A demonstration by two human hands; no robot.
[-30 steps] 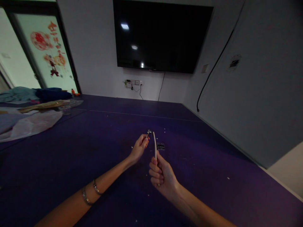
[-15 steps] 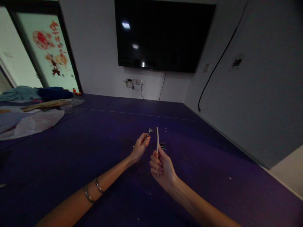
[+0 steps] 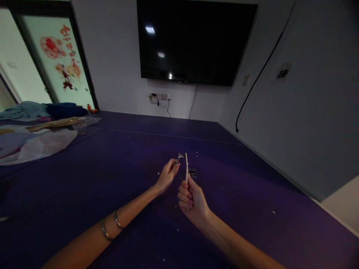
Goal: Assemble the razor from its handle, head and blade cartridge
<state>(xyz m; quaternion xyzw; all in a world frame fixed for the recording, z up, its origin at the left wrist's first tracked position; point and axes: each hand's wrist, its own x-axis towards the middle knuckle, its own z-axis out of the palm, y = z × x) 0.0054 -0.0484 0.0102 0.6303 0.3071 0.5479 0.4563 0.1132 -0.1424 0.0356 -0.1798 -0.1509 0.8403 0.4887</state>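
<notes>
My left hand (image 3: 167,175) is closed around the handle of a small metal-headed hand tool (image 3: 180,157), perhaps pliers. Its silvery head points up and to the right, close to the top of a thin white cable-like length (image 3: 186,167). Whether the two touch, I cannot tell. The white length rises nearly upright from my right hand (image 3: 189,198), whose fingers wrap its lower part. Just behind it on the purple surface (image 3: 123,179) lies a small dark flat item (image 3: 192,172), too dim to name.
Small white scraps (image 3: 273,212) are scattered over the purple surface. Plastic bags (image 3: 45,144) and folded cloths (image 3: 64,110) lie at the far left. A black cable (image 3: 254,80) hangs along the right wall. A television (image 3: 196,41) hangs above wall sockets (image 3: 164,96).
The tool in my left hand has shifted slightly right and its head has turned a little toward the white length. My right hand stays almost in place, and the view has shifted slightly.
</notes>
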